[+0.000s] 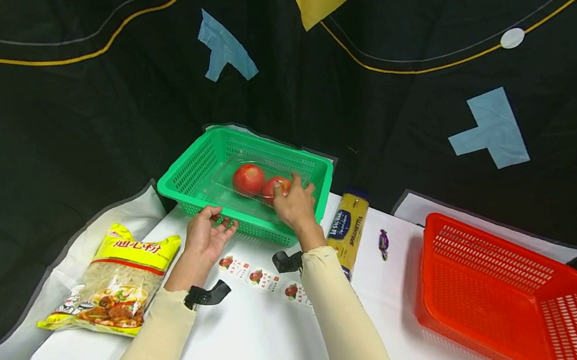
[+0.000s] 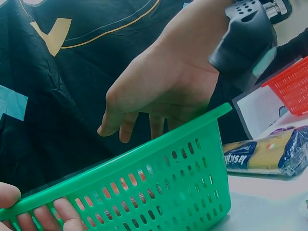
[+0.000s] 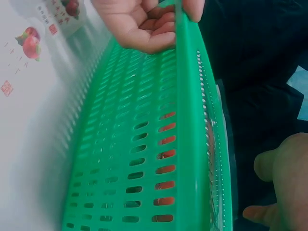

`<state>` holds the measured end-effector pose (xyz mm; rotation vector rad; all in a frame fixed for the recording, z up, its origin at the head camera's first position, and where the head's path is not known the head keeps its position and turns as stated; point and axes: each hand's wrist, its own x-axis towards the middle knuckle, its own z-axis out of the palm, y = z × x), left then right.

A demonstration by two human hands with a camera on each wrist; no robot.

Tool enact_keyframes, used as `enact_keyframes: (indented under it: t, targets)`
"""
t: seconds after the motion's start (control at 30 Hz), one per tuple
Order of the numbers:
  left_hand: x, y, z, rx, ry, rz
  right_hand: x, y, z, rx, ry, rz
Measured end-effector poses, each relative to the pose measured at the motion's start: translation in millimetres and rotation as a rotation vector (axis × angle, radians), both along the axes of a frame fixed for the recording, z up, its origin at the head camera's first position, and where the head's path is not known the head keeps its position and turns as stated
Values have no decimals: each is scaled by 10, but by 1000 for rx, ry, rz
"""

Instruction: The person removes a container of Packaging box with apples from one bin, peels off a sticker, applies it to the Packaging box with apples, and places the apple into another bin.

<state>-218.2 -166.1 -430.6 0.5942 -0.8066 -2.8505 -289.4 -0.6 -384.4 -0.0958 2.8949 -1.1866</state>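
A green plastic basket (image 1: 241,220) stands at the back of the table. My left hand (image 1: 207,239) holds its front rim, thumb over the top and fingers curled against the outer wall, as the right wrist view shows. Inside the basket lies a clear plastic container (image 1: 222,197) with two round red fruits (image 1: 249,179). Over the right end of the container, my right hand (image 1: 296,204) reaches down with spread fingers, overlapping the right-hand red fruit (image 1: 270,192) in the head view. The left wrist view shows the right hand's fingers (image 2: 127,127) hanging loosely above the basket rim.
A spaghetti pack (image 1: 353,223) and a purple wrapped candy (image 1: 384,245) lie right of the green basket. Farther right stands a red basket (image 1: 479,291). A yellow noodle bag (image 1: 121,291) lies at left. Several fruit-printed labels (image 1: 256,277) lie in front of the green basket.
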Motion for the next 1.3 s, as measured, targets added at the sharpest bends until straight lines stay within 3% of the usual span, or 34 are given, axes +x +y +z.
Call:
enact_keyframes:
  t: [0.53,0.93,1.3]
  targets:
    - [1,-4,-25,-13,1,1,34,27,4,-159,-160,-80]
    - [-5,-11,-30,4,1,12,33,21,-2,-185,-162,-93]
    - [-7,-8,-26,-9,6,5,16,39,13,-317,-162,-96]
